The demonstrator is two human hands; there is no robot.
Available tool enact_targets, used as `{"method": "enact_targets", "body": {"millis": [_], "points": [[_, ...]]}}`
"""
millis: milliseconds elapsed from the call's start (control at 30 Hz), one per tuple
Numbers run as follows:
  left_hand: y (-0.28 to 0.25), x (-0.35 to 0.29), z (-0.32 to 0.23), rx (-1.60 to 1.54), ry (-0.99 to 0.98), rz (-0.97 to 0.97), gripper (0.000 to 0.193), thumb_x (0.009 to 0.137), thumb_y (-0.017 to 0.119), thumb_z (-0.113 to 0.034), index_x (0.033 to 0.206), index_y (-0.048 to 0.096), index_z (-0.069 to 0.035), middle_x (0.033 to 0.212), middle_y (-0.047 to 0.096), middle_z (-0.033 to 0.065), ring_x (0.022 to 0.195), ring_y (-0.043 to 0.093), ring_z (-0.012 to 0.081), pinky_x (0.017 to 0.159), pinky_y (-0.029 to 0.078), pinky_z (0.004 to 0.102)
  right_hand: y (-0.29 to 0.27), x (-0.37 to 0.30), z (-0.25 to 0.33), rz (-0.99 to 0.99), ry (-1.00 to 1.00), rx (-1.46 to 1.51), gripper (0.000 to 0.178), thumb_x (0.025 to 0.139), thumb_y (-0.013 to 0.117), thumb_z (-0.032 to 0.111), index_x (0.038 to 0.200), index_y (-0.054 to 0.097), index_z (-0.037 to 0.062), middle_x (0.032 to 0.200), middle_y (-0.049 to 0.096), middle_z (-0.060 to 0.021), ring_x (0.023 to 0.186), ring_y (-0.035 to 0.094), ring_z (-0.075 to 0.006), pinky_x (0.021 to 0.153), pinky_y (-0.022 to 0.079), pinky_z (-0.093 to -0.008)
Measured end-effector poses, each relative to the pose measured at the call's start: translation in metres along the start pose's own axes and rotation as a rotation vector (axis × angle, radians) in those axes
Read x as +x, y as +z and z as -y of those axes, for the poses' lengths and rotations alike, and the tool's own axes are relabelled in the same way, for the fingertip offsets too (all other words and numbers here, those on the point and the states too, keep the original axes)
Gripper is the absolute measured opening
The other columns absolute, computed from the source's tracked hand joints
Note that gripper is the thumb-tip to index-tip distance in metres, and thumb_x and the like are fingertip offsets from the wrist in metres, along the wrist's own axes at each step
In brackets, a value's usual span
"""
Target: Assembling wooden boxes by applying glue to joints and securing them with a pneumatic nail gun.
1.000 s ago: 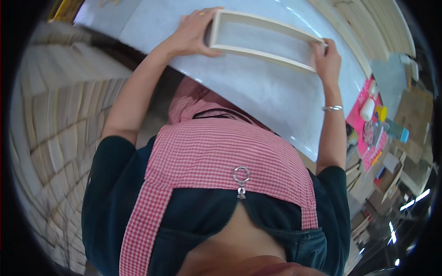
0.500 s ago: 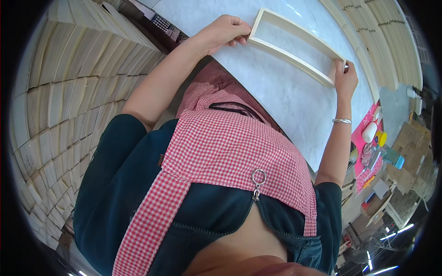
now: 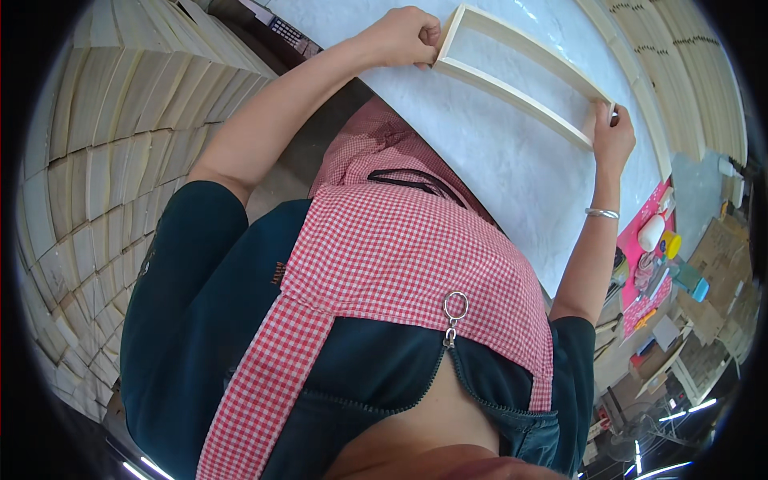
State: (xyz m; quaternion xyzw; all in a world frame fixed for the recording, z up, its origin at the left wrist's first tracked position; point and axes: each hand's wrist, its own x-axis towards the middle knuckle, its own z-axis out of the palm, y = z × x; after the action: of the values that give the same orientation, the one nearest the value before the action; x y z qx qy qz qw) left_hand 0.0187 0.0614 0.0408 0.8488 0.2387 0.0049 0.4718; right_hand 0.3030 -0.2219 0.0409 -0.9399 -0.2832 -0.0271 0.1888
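Observation:
A long, narrow rectangular frame of pale wood (image 3: 513, 98) lies at the top of the view, over a white marbled tabletop (image 3: 512, 184). Its middle is open, and the table shows through. At its left end my left hand (image 3: 402, 38) is closed, fingers curled in and fingertips against the corner. My right hand (image 3: 614, 140) pinches the frame's right end, thumb on the inner side and fingers round the outside. Whether the frame rests flat on the table or is slightly raised, I cannot tell.
Tall stacks of pale wooden pieces (image 3: 120, 104) stand at the left. More stacked wooden strips (image 3: 680, 72) lie beyond the table at upper right. A pink sheet (image 3: 632, 240) at right carries a white bottle (image 3: 651, 233) and a yellow-lidded container (image 3: 670, 244).
The frame and both hands have shifted slightly, the right end toward the right and the left end upward. My left hand's fingers are more curled at the corner.

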Motion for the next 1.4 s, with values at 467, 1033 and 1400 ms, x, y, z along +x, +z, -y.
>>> {"method": "enact_targets", "body": {"millis": [467, 1033, 1400], "points": [[0.009, -0.016, -0.012, -0.671, -0.157, -0.237, 0.016, 0.092, 0.073, -0.017, 0.083, 0.07, -0.005, 0.071, 0.06, -0.0004, 0.064, 0.053, 0.0087, 0.061, 0.044, 0.0203, 0.055, -0.083, 0.188, -0.355, -0.669, 0.167, 0.043, 0.073, 0.083, 0.05, 0.087, 0.066, 0.0121, 0.083, 0.062, -0.005, 0.071, 0.057, -0.0204, 0.075, 0.042, -0.0346], [0.013, -0.03, -0.009, -0.793, -0.17, -0.116, 0.02, 0.094, 0.073, -0.017, 0.105, 0.065, -0.002, 0.091, 0.063, 0.0036, 0.081, 0.058, 0.0098, 0.076, 0.05, 0.0224, -0.017, -0.085, 0.065, -0.43, 0.02, 0.389, 0.017, 0.096, 0.067, 0.015, 0.109, 0.067, 0.0038, 0.104, 0.065, -0.0079, 0.089, 0.059, -0.0171, 0.075, 0.05, -0.029], [0.009, -0.024, -0.007, -0.602, -0.109, -0.108, 0.032, 0.094, 0.072, -0.013, 0.121, 0.065, 0.002, 0.094, 0.064, 0.0081, 0.085, 0.059, 0.0118, 0.081, 0.053, 0.026, -0.016, -0.092, 0.006, 0.03, 0.331, 0.919, 0.02, 0.104, 0.058, 0.022, 0.102, 0.064, 0.0031, 0.095, 0.065, -0.0063, 0.086, 0.057, -0.0145, 0.074, 0.049, -0.0265]]}}
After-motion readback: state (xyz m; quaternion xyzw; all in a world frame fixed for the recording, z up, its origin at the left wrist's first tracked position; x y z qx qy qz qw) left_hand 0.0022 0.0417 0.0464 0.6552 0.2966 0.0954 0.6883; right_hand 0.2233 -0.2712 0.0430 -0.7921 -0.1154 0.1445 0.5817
